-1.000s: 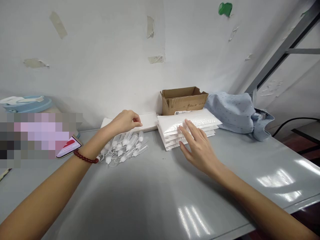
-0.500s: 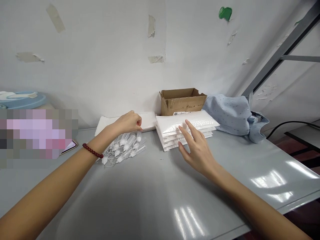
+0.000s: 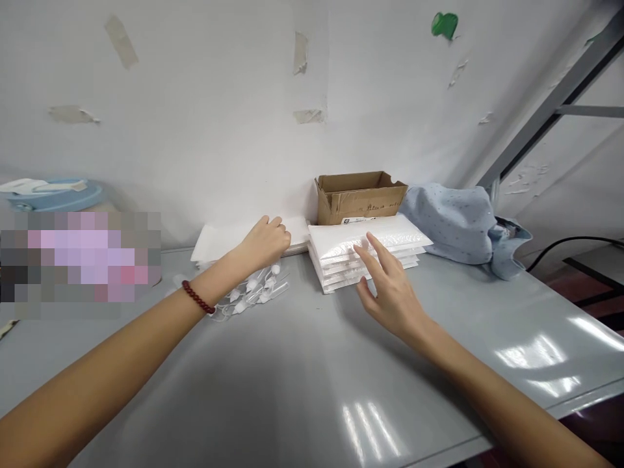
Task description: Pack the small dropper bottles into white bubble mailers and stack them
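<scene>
My left hand, with a dark red beaded bracelet at the wrist, is closed above a loose pile of small clear tubes with white tips and thin white loops. Its fingertips are turned away, so whatever they grip is hidden. Behind that hand lies a stack of flat white sheets or envelopes. To the right is a stack of white bubble mailers, slightly fanned at the front. My right hand is open, fingers spread in front of the mailers; whether they touch the stack I cannot tell.
An open cardboard box stands against the wall behind the mailers. Light blue spotted cloth lies to its right, with a black cable beyond. At far left are a blue lid-like item and a blurred patch. All rests on a grey table.
My left hand has shifted slightly right, and its arm covers more of the tubes. My right hand stays open by the mailers. The whole view has swung a little to the left.
</scene>
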A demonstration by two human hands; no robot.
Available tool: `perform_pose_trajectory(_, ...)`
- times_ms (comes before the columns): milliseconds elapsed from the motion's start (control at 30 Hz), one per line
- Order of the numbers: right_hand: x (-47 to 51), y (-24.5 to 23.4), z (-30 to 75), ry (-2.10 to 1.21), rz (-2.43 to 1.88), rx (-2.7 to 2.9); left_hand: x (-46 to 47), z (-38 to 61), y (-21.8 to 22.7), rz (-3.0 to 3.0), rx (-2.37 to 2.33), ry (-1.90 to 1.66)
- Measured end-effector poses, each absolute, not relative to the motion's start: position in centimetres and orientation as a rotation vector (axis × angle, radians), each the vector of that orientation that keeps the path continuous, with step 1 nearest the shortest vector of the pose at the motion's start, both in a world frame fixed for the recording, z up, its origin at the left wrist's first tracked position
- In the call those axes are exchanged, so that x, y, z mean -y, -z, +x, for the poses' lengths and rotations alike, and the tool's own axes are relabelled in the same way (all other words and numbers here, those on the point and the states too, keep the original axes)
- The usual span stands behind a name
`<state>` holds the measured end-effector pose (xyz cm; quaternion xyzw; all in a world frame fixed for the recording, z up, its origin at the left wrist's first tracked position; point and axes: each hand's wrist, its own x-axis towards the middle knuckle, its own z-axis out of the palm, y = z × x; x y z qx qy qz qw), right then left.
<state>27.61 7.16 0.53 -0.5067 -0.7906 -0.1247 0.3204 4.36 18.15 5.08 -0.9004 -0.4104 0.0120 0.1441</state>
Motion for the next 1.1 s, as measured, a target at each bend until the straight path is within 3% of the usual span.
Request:
perform_pose_trajectory(333,-7.9,-0.7,28.0,0.035,-1.404,2.018,-18.4,3.2,-8.6,-2.196,1.321,0.097)
perform_pose_trajectory(533,-6.5,-2.3,27.2,-0.264,-1.257,1.880,-10.4,2.2,-10.4,-2.101,1.055,0.362)
perform_pose_trajectory(633,-5.4,-3.5,26.8,-0.693,-1.150,1.843,-4.4,2.5,-8.0,-2.173,0.428,0.620)
perform_pose_trajectory(733,-5.0,-4.2,26.7,-1.627,-0.980,1.595,-1.1,2.5,-5.3,-2.381,0.315,0.629)
perform_pose_trajectory(800,-5.1,-4.2,26.5,-1.910,-0.979,1.529,-0.9,2.2,-4.1,-2.446,0.346,0.657)
perform_pose_trajectory(967,-5.3,-3.6,26.0,-1.660,-1.241,1.805,-3.2,-0.4,-3.4,-2.459,0.511,0.938)
perform_pose_trajectory(1100,-5.6,-2.7,26.0,-1.388,-1.393,1.885,-3.9,-3.2,-3.9,-2.195,1.383,1.263)
